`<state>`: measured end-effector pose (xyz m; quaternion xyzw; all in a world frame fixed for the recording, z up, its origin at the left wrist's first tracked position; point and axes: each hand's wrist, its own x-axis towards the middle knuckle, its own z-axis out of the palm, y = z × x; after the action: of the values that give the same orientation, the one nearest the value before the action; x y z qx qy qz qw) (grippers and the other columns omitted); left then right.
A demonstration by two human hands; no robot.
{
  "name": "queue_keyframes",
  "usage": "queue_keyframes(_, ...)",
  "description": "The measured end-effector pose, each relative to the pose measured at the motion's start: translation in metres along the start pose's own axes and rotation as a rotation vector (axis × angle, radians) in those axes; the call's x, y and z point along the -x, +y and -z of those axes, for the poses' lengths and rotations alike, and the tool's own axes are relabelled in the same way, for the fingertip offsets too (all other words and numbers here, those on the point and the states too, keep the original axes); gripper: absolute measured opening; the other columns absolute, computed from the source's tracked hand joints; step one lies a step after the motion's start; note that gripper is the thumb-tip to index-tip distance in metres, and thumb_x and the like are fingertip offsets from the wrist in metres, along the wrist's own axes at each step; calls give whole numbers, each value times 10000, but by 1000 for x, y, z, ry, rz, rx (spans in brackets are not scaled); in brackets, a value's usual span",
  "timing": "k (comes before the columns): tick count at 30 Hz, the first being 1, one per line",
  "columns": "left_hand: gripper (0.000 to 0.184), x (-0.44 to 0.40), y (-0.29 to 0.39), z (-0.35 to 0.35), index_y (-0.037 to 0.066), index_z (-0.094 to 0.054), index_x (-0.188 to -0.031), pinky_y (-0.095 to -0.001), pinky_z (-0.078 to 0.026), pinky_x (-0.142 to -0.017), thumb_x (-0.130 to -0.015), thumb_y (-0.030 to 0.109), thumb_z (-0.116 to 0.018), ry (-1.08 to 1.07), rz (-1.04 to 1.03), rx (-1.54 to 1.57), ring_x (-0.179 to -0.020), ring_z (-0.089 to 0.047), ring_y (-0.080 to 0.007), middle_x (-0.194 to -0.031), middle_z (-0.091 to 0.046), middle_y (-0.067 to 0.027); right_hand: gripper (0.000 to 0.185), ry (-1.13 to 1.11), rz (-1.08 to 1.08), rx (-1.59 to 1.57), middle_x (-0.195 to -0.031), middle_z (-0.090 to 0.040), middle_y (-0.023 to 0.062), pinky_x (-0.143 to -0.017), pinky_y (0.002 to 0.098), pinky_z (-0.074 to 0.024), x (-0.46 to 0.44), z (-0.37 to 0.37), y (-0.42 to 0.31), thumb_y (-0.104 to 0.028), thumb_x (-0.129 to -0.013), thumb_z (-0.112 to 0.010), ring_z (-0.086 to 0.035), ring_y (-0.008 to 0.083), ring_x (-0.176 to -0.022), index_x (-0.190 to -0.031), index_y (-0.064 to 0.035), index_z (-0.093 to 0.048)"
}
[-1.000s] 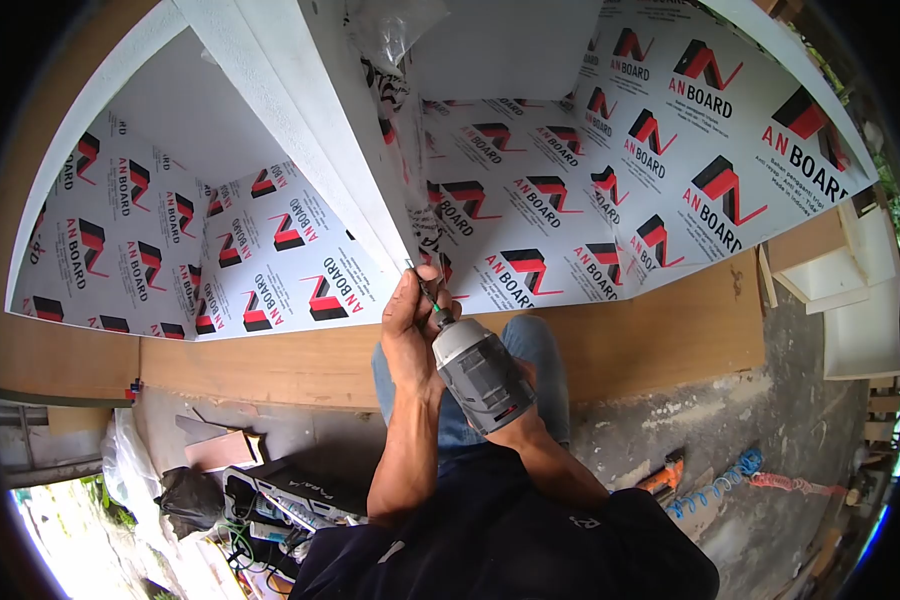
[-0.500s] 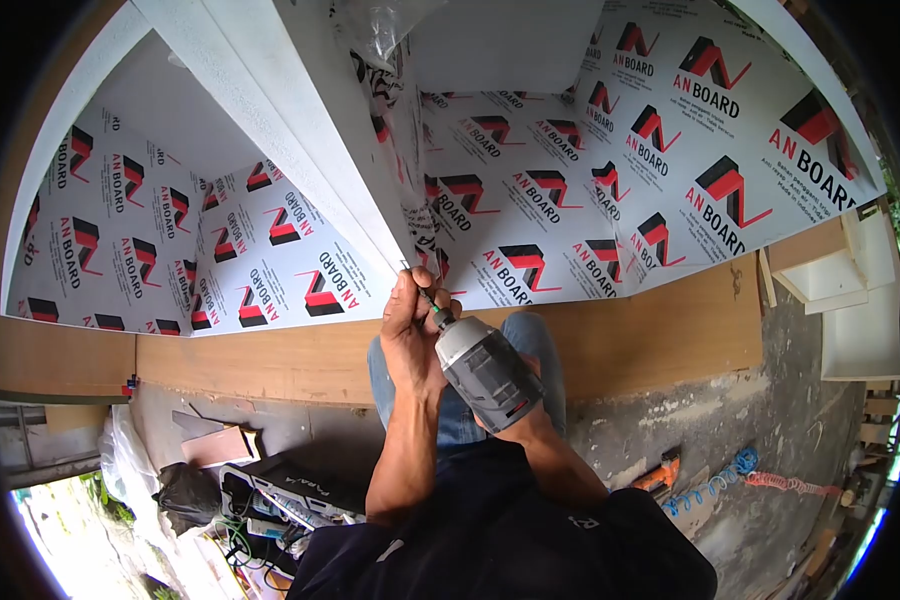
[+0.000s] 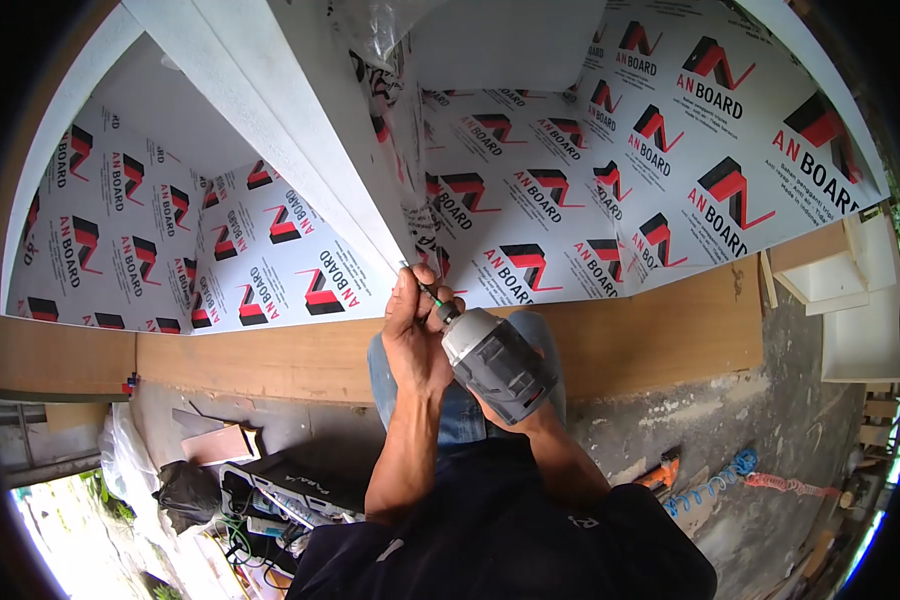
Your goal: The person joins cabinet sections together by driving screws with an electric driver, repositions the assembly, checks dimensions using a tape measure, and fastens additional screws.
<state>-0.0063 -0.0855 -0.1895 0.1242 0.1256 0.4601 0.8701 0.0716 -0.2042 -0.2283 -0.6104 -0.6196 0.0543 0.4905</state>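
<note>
My right hand (image 3: 505, 412) grips a grey and black cordless drill (image 3: 498, 362), whose body hides most of the fingers. A thin driver bit (image 3: 431, 294) with a green band reaches up and left from the chuck. Around its tip, my left hand (image 3: 416, 335) is closed in a pinch. Those fingertips touch the near lower end of the white divider panel (image 3: 300, 130). Whatever sits between them at the tip is too small and covered to make out. On both sides of the divider, the cabinet (image 3: 515, 215) shows white lining printed with red and black logos.
Under the cabinet lies a brown wooden board (image 3: 660, 330). An orange tool (image 3: 662, 472) and a coiled blue hose (image 3: 710, 488) rest on the concrete floor at right. A toolbox (image 3: 295, 490) with cables stands lower left, near a handsaw (image 3: 202, 425). White box pieces (image 3: 850, 310) stand far right.
The drill's body has swung slightly to the right, with my right hand following it. My left hand stays almost in place at the end of the divider.
</note>
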Motion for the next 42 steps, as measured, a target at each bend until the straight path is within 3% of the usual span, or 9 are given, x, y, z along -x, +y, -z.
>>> queue_keyframes(9,288,-3,1,7,27,-610,-973,-243,-425,-638,-1025,303,-550,5,-37,-124,-623,-429,-86,-612,-324,52,213,-4,74,73,-776,-651,90,-627,355,-514,-10,10,-3,-102,-729,-769,-633,263,-662,-889,-56,-637)
queue_keyframes(15,279,2,4,23,4,-626,-1018,-224,-319,-567,-1000,278,-575,110,-137,-419,-581,-328,-57,-617,-322,72,267,-83,35,170,-858,-677,84,-690,382,-509,15,-3,9,-143,-728,-777,-654,264,-747,-957,-75,-658)
queue_keyframes(18,383,-4,19,68,7,-591,-1137,-218,-218,-545,-813,192,-677,123,-773,-995,-559,-230,-49,-629,-286,80,348,-108,-1,254,-1001,-680,64,-807,422,-472,12,3,7,-203,-730,-766,-642,264,-895,-1050,-116,-662)
queue_keyframes(21,639,-22,48,54,5,-505,-1240,-240,-194,-515,-705,186,-803,71,-883,-1546,-523,-244,-58,-599,-283,57,406,-93,-54,183,-1139,-651,97,-889,445,-463,-2,18,-7,-184,-743,-756,-613,309,-1009,-1130,-109,-661)
queue_keyframes(22,710,-28,57,43,-6,-500,-1248,-239,-285,-482,-666,209,-844,10,-875,-1650,-485,-382,-64,-566,-418,13,411,-95,-50,165,-1169,-639,121,-900,446,-472,-4,19,-8,-160,-750,-757,-606,330,-1027,-1143,-93,-662)
queue_keyframes(26,587,-72,56,30,-11,-588,-1111,-331,-507,-557,-624,228,-811,-161,-1083,-1761,-571,-649,-251,-732,-674,-133,393,-130,-41,180,-1150,-628,144,-903,461,-478,-8,18,-7,-133,-757,-751,-590,347,-1022,-1134,-71,-659)
queue_keyframes(29,432,-85,53,41,-5,-637,-961,-364,-505,-568,-600,198,-761,-272,-1058,-1720,-558,-626,-307,-731,-658,-132,397,-107,-53,181,-1130,-632,143,-892,460,-482,-7,16,-3,-139,-754,-755,-587,348,-1027,-1133,-71,-660)
queue_keyframes(35,265,-90,43,46,1,-617,-793,-350,-454,-534,-572,127,-692,-285,-1147,-1536,-515,-561,-270,-647,-611,-99,430,-121,-59,254,-1089,-662,37,-866,460,-422,1,9,5,-238,-707,-724,-613,263,-977,-1127,-175,-659)
queue_keyframes(42,185,-89,41,45,1,-607,-723,-335,-436,-526,-579,103,-665,-296,-1186,-1467,-505,-553,-249,-634,-614,-77,314,-85,-3,167,-886,-693,58,-789,409,-488,8,-7,16,-152,-663,-774,-646,272,-835,-957,-111,-670)
